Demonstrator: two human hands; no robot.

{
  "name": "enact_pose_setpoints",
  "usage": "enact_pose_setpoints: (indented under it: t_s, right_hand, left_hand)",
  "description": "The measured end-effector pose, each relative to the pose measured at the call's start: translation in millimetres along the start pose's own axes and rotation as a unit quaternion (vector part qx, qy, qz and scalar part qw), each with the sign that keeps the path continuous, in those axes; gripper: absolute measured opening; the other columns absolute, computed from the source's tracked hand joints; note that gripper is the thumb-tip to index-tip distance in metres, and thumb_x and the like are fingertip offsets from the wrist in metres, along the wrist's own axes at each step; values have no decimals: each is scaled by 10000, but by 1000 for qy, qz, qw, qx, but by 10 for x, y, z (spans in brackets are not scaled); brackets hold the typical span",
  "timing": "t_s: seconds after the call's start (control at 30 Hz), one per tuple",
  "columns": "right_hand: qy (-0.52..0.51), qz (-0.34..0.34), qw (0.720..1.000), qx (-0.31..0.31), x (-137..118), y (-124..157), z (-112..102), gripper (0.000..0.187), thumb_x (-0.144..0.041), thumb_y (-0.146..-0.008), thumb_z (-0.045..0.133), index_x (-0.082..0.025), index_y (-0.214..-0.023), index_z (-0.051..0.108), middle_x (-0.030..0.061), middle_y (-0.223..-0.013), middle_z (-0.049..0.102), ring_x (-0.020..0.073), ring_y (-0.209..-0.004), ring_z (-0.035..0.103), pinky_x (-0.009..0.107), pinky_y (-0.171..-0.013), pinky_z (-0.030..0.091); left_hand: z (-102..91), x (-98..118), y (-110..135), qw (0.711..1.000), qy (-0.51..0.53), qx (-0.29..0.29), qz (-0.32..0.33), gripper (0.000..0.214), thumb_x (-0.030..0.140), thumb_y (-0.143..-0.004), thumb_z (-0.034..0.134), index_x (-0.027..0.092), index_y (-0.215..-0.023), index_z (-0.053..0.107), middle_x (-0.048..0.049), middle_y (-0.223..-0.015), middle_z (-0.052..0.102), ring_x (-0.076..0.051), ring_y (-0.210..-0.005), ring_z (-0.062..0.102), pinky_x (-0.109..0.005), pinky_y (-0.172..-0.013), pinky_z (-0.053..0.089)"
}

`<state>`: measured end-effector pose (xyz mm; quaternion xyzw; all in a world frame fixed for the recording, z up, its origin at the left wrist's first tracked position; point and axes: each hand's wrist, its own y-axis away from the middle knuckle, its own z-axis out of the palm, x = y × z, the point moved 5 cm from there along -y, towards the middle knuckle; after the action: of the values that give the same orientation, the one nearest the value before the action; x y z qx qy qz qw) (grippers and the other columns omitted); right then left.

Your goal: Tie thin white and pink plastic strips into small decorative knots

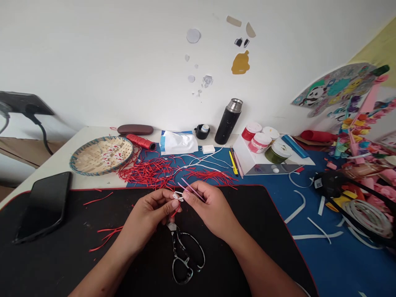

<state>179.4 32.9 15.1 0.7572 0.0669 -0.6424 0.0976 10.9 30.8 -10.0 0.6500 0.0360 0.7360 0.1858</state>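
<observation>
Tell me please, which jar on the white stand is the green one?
It is the olive-green jar at the front right of the stand. The other three jars show only red or pink and white, with no green.

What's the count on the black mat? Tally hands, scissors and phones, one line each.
Hands: 2 (left hand, right hand)
Scissors: 1
Smartphone: 1
Total: 4
</observation>
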Motion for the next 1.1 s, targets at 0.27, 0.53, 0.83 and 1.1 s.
enact_pose_setpoints:
  t_s: [0.27, 0.53, 0.83, 1.1]
  right_hand:
    - [0, 13, 1000, -15, 19, -22, 19, 175, -349, -989, 644, -184, -940, 673, 2, -850, 673, 163, -774, 601, 279, -713, 452]
    - [6, 15, 1000, -13, 51, -26, 31, 159, -332, -990, 644, -184, -935, 668, 0, -849, 677, 160, -772, 601, 280, -714, 458]
    - [-22, 31, 999, -28, 55, -35, 42, 220, -410, -977, 660, -195, -932, 657, -15, -782, 608, 145, -697, 530, 265, -637, 422]
    - [-65, 59, 996, -30, 44, -35, 16, 325, -524, -966, 689, -206, -909, 655, -48, -674, 498, 123, -588, 443, 245, -532, 347]
  left_hand:
    - [-36, -14, 15, 1000, 0, 16, 12, 350, 492, -770, 901, 187, -839, 745, 4, -690, 709, -118, -540, 576, -230, -509, 410]
    - [-30, 9, 23, 1000, -10, 20, 17, 322, 470, -755, 903, 193, -789, 741, 4, -671, 709, -127, -530, 585, -234, -498, 417]
    - [-35, 27, 21, 1000, -8, 24, 14, 316, 464, -743, 905, 197, -772, 740, 12, -635, 700, -126, -521, 584, -229, -494, 414]
    - [12, 47, 41, 1000, -16, -14, -2, 361, 514, -722, 907, 198, -752, 735, -4, -649, 704, -137, -524, 571, -245, -499, 436]
